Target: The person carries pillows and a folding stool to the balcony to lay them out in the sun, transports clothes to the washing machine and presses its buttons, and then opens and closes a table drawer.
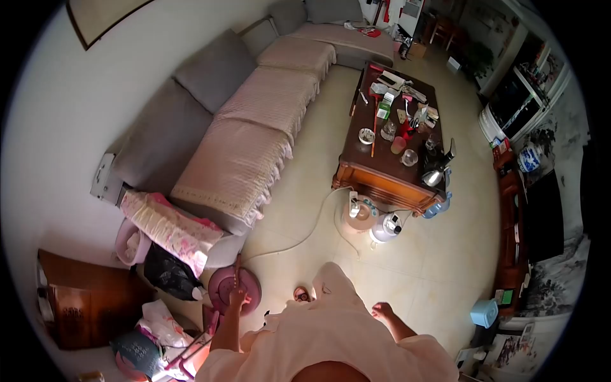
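Note:
My left hand [238,298] is low on the left, over a round purple stool or basin-like thing [219,286]. Its fingers seem closed round the lower end of a thin brown stick-like thing [237,270], which points away from me; its exact kind is too small to make out. My right hand [382,311] hangs at my other side above the tiled floor, fingers curled in, with nothing visible in it. A black plastic bag [168,274] and a pink bin [132,245] stand just left of the purple thing.
A long sofa [235,153] with pink covers runs along the left wall. Ahead is a dark wooden coffee table [353,149] crowded with cups, boxes and a kettle [434,177]. A white cable [312,229] crosses the floor. A light-blue bin [484,313] stands right.

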Demonstrator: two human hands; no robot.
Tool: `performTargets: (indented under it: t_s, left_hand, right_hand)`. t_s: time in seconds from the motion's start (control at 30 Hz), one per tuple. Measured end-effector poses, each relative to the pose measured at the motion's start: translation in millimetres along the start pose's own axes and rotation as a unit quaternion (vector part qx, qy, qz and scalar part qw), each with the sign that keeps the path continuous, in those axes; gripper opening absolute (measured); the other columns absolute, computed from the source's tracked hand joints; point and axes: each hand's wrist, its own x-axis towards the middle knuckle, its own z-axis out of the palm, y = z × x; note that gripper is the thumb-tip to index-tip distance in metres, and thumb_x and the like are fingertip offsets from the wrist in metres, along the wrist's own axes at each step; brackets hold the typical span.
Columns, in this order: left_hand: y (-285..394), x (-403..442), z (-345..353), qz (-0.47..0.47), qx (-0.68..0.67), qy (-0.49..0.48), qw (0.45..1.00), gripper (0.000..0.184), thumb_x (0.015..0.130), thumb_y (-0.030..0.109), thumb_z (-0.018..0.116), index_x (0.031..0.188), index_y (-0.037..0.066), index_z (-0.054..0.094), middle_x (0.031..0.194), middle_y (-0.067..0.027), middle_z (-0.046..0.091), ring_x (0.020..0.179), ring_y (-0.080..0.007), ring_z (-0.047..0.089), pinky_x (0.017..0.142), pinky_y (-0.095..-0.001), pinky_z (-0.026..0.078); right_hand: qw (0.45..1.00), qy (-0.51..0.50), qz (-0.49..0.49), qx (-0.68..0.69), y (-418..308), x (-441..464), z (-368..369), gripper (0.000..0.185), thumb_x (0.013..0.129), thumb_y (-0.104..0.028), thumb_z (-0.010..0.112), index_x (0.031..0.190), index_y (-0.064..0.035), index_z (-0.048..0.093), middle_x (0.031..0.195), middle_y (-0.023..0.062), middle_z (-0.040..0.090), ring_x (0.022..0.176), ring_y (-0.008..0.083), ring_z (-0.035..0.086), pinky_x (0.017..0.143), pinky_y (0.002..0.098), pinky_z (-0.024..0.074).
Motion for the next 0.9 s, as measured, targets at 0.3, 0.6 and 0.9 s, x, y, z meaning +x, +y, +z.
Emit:
performTargets:
  t_s: [0.3, 0.6, 0.9]
  left_hand:
    - [316, 257, 46, 0.157, -0.004, 0.019, 0.987, 0.017, 0.078, 0.014, 0.051, 0.071, 0.000, 0.056, 0.059, -0.0084, 0.061, 0.047, -0.0150, 0.058, 0.047, -0.0259, 0.047]
    - [362, 361, 56, -0.105, 0.053, -0.051, 0.992, 0.027, 0.075, 0.018, 0.048, 0.058, 0.005, 0.063, 0.054, -0.0052, 0.060, 0.044, -0.0122, 0.056, 0.046, -0.0237, 0.046]
    - [573, 550, 51, -0.077, 0.092, -0.019, 0.993, 0.019, 0.073, 0.015, 0.051, 0.058, 0.004, 0.056, 0.054, -0.0092, 0.058, 0.044, -0.0168, 0.056, 0.041, -0.0294, 0.045]
  right_hand:
    - [0.974, -0.011, -0.022, -0.225, -155, 149, -46, 0.016, 0.072, -0.023, 0.057, 0.069, -0.0070, 0.059, 0.059, 0.0063, 0.057, 0.054, 0.0180, 0.055, 0.050, 0.0319, 0.0446]
    - [0.972, 0.028, -0.233, 0.013, -629, 388, -163, 0.018, 0.082, -0.017, 0.056, 0.089, -0.0006, 0.055, 0.075, 0.0081, 0.059, 0.065, 0.0150, 0.058, 0.056, 0.0286, 0.0511]
    - [0.972, 0.002, -0.191, 0.140, -775, 525, -196, 0.015, 0.083, -0.019, 0.053, 0.083, -0.0037, 0.055, 0.070, 0.0052, 0.058, 0.057, 0.0142, 0.057, 0.051, 0.0270, 0.0492]
